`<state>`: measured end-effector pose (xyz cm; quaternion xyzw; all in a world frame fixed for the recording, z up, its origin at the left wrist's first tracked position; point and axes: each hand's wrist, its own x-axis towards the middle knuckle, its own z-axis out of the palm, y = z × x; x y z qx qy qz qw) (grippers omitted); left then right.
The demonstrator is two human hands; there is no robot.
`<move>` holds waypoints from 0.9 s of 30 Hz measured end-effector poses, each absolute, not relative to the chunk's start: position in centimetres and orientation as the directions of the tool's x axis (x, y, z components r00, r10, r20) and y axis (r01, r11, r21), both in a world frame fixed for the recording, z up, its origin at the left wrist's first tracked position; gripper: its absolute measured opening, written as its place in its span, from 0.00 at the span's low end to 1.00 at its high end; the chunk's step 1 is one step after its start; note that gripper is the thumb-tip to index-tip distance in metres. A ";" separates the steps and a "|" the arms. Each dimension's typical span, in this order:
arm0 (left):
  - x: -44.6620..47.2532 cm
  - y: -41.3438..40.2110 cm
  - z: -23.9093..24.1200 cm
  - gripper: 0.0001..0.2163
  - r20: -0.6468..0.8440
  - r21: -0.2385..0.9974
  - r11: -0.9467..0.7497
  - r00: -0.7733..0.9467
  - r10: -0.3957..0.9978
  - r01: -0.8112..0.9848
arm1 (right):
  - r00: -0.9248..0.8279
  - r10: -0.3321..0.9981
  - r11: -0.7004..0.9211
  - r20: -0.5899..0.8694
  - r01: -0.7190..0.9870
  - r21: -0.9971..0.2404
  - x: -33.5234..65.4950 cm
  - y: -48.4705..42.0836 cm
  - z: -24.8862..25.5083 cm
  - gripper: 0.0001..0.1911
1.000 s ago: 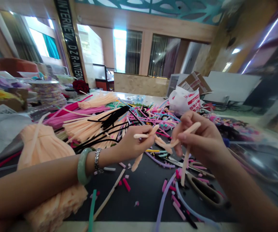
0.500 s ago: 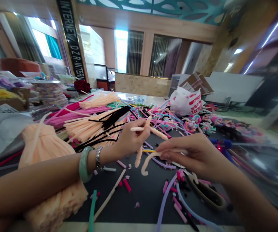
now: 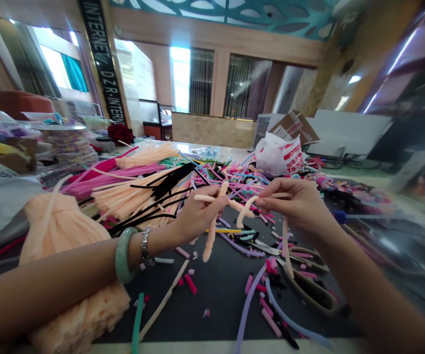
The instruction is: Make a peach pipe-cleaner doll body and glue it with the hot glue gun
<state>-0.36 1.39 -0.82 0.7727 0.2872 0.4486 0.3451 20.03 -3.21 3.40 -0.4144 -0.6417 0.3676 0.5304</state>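
While the left hand (image 3: 201,216) pinches a peach pipe cleaner (image 3: 209,245), the right hand (image 3: 295,209) closes on a curved pipe cleaner (image 3: 245,214); close, steady pinches should keep the bend neat.

The person's left hand (image 3: 197,216), right hand (image 3: 289,206) and forearms (image 3: 50,280) are bare. Worn on the left wrist: a pale green jade bangle (image 3: 122,255), with a silver link bracelet (image 3: 146,247) just beside it, nearer the hand.

Left forearm (image 3: 61,287) extends inward from the lower left, wrist angled upward. Left hand (image 3: 197,216) is raised, with thumb and fingers pinched closed. Right forearm (image 3: 375,290) rises from the lower right. Right hand (image 3: 293,206) is pinched likewise, near the left hand, not touching it.
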 end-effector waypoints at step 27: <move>0.3 1.0 -0.9 0.06 0.258 0.966 -0.182 0.650 0.715 -0.183 | -0.128 0.925 0.374 0.357 0.150 -0.915 19.6 -0.6 0.4 0.11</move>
